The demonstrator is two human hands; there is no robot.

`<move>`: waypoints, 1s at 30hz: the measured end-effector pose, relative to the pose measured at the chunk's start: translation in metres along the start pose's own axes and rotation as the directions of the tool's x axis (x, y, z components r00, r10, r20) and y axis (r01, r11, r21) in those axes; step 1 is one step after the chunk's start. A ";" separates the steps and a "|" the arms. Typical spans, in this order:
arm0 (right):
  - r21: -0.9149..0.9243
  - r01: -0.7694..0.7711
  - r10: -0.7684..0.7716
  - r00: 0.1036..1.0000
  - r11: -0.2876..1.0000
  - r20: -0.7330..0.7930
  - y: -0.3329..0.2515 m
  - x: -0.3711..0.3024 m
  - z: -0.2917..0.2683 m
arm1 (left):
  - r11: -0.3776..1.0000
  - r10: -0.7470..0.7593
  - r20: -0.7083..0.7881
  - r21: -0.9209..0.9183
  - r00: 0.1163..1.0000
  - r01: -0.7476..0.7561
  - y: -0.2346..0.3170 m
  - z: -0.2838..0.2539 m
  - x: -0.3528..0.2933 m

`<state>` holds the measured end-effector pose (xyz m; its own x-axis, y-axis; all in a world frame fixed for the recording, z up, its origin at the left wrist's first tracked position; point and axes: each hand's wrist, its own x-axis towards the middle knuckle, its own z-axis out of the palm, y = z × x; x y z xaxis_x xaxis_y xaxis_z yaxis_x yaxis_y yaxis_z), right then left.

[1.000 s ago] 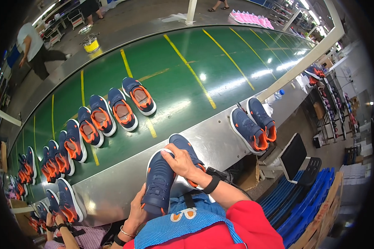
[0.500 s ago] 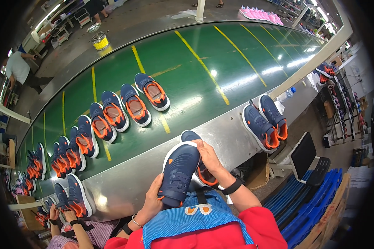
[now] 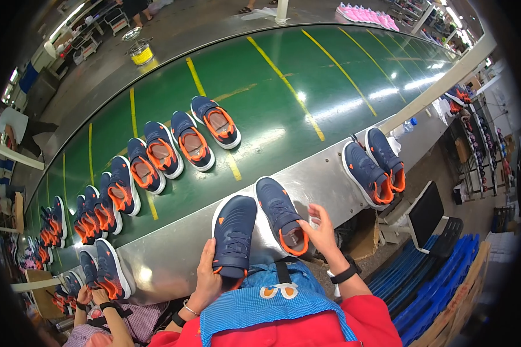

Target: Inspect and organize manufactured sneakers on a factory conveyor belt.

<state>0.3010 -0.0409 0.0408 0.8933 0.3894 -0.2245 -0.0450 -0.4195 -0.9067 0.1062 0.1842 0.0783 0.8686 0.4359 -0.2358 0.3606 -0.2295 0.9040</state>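
My left hand (image 3: 208, 273) grips the heel side of a navy sneaker (image 3: 235, 234), which has a white sole and orange lining. Its toe points away from me over the metal ledge. Close to its right, a second navy sneaker (image 3: 276, 211) rests on the ledge, with its orange-lined opening toward me. Beside that opening is my right hand (image 3: 321, 230), fingers apart and nothing held. The thumb is at the shoe's heel; whether it touches cannot be made out.
A row of navy sneakers (image 3: 161, 151) stands on the green belt (image 3: 272, 121) with yellow lines. Another pair (image 3: 367, 173) sits on the metal ledge (image 3: 324, 173) to the right, near a slanted post (image 3: 440, 87). At lower left, a co-worker's hands (image 3: 92, 296) are at more sneakers.
My right hand has let go of the left-hand sneaker's toe and moved right and down to the second sneaker's heel. The held sneaker has shifted slightly left, uncovering the second one.
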 end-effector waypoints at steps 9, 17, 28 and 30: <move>-0.283 -0.053 0.046 0.998 0.958 -0.034 0.017 -0.026 0.019 | 0.927 0.213 0.000 0.316 0.977 -0.202 -0.014 -0.002 0.001; 0.032 -0.089 0.088 0.996 0.996 0.034 0.046 -0.008 0.021 | 0.867 -0.167 -0.014 -0.478 0.986 0.140 -0.045 0.000 0.016; 0.585 -0.509 0.415 0.859 0.631 0.300 0.032 -0.019 0.036 | 0.424 -0.324 0.212 -0.839 0.922 0.341 -0.069 0.030 0.036; 0.593 -0.509 0.395 0.860 0.625 0.322 0.039 -0.019 0.036 | 0.407 -0.321 0.213 -0.849 0.923 0.337 -0.084 0.034 0.036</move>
<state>0.2662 -0.0348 -0.0031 0.6068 0.4336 -0.6662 -0.7474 0.0259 -0.6639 0.1189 0.1891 -0.0179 0.7583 0.2906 -0.5835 0.1511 0.7924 0.5910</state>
